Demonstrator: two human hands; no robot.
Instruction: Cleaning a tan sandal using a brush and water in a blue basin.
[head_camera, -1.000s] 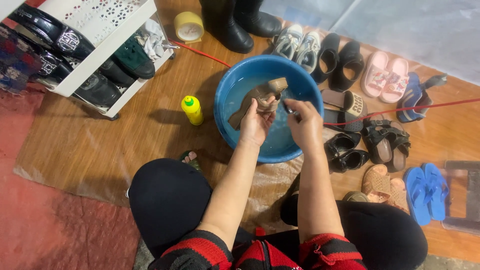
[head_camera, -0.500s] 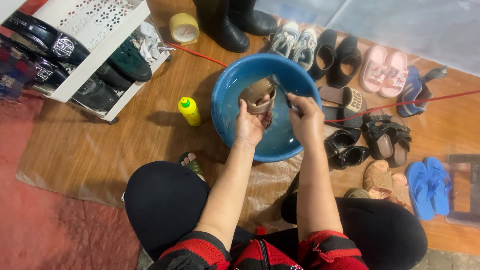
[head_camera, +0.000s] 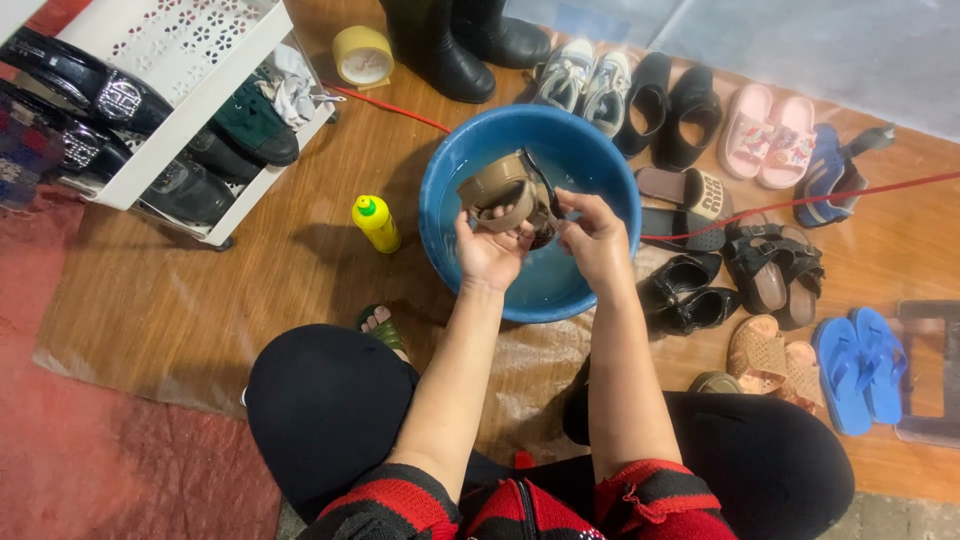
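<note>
Presently, the left hand (head_camera: 487, 252) holds a tan strapped rubber sandal (head_camera: 503, 196) above the round blue plastic basin (head_camera: 470, 150) of water, fingers closed on its sole. The right hand (head_camera: 594, 243) pinches the sandal's right edge. A yellow squeeze bottle (head_camera: 376, 222) stands left of the basin; pairs of shoes lie right.

The basin (head_camera: 470, 160) sits ahead of the person's knees, a sandal (head_camera: 505, 195) held over it, bottle (head_camera: 376, 223) just left, rack (head_camera: 160, 110) farther left, boots (head_camera: 450, 45) behind, and shoes, perhaps paired, spread right (head_camera: 760, 270).
</note>
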